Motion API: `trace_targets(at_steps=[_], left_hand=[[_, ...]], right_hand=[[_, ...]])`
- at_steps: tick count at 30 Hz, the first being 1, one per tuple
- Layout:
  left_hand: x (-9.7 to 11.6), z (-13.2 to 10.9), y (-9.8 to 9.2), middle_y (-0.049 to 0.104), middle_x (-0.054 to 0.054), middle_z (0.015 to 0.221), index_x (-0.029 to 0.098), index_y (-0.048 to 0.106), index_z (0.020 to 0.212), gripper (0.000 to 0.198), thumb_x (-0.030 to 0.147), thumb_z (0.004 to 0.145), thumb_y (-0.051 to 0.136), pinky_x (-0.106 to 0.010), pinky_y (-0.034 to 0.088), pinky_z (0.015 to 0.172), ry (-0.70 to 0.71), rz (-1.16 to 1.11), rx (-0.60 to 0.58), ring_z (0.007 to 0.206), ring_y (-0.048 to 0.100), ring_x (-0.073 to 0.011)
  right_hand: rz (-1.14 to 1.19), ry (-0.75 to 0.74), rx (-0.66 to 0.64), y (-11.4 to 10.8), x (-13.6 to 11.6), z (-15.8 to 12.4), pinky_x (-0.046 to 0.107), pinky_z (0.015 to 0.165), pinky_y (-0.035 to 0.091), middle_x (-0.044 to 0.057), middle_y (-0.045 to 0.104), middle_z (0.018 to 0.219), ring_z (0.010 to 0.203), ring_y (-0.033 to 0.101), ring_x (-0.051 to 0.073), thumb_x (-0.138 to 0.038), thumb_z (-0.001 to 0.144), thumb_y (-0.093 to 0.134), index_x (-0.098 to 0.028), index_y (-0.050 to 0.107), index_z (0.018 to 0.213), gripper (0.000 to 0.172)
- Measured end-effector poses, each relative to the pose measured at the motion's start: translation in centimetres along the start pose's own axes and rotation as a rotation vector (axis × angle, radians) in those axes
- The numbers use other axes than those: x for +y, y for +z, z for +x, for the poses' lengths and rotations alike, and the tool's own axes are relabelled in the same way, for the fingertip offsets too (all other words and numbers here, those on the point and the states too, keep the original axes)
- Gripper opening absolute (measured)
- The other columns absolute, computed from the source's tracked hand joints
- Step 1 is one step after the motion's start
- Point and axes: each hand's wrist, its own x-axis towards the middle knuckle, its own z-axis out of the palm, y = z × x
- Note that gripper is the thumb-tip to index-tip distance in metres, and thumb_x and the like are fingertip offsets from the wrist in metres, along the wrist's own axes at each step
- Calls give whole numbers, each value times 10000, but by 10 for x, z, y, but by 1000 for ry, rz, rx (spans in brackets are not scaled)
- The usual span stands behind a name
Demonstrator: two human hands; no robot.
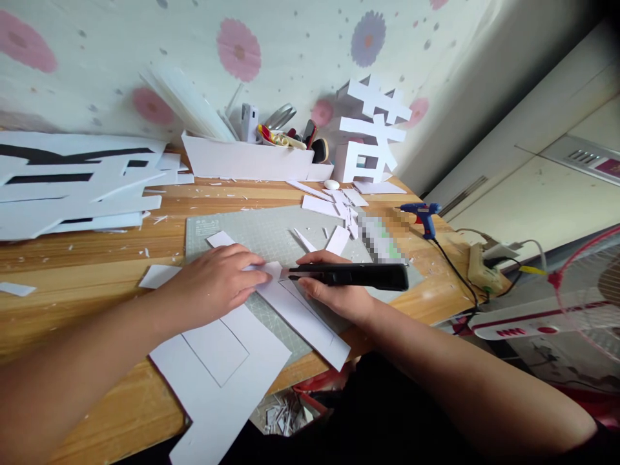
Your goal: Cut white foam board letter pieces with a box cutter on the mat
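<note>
Now at the wooden surface [97, 258], we press our left hand [216, 281] flat, fingers spread and gripping nothing, on a white board sheet [305, 323] that lies slantwise across the grey cutting mat [261, 229]. Our right hand [339, 296] is wrapped around a black cutter [358, 276], held nearly level. Its tip points left and meets the sheet just beside our left fingertips. Thin drawn lines show on the sheet. A larger white panel [217, 387], marked with a drawn rectangle, lies under our left wrist and overhangs the near edge of the surface. White offcuts [339, 206] are scattered over the far side of the mat. To the right of the mat rests a blue glue gun [422, 216], its black cord running toward a power strip [479, 268] at the surface's right edge. Along the flowered wall stand a white tray [232, 161] filled with tools and a white block character [372, 135]. Cut-out boards [72, 194] are stacked at far left. A fan [581, 303] with a red guard stands off to the right.
</note>
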Motion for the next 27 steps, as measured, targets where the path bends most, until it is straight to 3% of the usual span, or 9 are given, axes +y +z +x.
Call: trace_targets(at_steps=[15,27], left_hand=[[4,2,-3,753,-99,1233,292,784,1164,327,118,940,621,-447,600,918,24,65,-62,1089,680,-298],[8,5,-6,743,-92,1235,312,797,1144,324,112,928,660,-463,598,890,-35,66,-138,1114,680,-316]], right_hand=[[-167,31,-70,0,-7,-3,368,863,603,58,800,1020,902,740,206,-392,850,774,-227,728,1098,301],[-199,-26,-138,-3,-10,-7,315,773,579,26,780,961,837,715,179,-339,909,752,-224,747,1112,233]])
